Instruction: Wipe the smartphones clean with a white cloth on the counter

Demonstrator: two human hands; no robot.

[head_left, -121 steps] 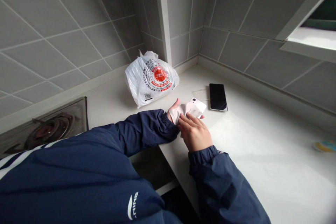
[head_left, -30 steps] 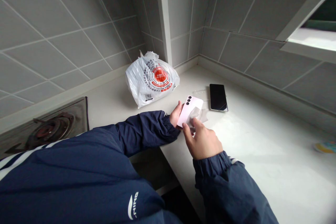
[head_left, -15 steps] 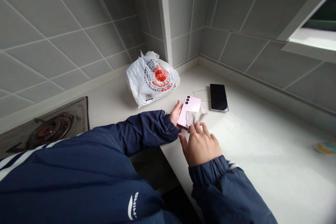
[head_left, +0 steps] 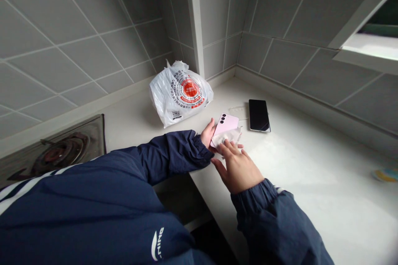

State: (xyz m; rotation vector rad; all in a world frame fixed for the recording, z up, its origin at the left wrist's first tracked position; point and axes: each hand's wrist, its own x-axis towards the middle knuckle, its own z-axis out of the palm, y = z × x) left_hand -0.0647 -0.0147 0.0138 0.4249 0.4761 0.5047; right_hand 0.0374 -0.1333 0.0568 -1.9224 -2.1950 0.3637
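Note:
A pink smartphone [head_left: 228, 120] lies in my left hand [head_left: 207, 133], its back and three camera lenses facing up. The fingers of that hand wrap round its left edge. Over the lower part of the phone is a pale wiping cloth [head_left: 230, 134], slightly crumpled. My right hand [head_left: 241, 169] presses the cloth onto the phone's back with its fingertips, while the thumb stays apart on the left. The cloth and fingers hide the phone's lower end.
A black-screened phone [head_left: 258, 115] rests on the white counter [head_left: 298, 153], beside a clear, case-like piece [head_left: 239, 110]. Behind my left hand sits a white plastic bag [head_left: 164, 99]. At left is a gas stove [head_left: 52, 157]. A yellow-and-blue object [head_left: 385, 174] lies far right. Tiled walls enclose the corner.
My right hand has turned slightly, its wrist shifting right and its fingertips up and left. The cloth has spread across more of the phone's width. The left hand holds nearly still.

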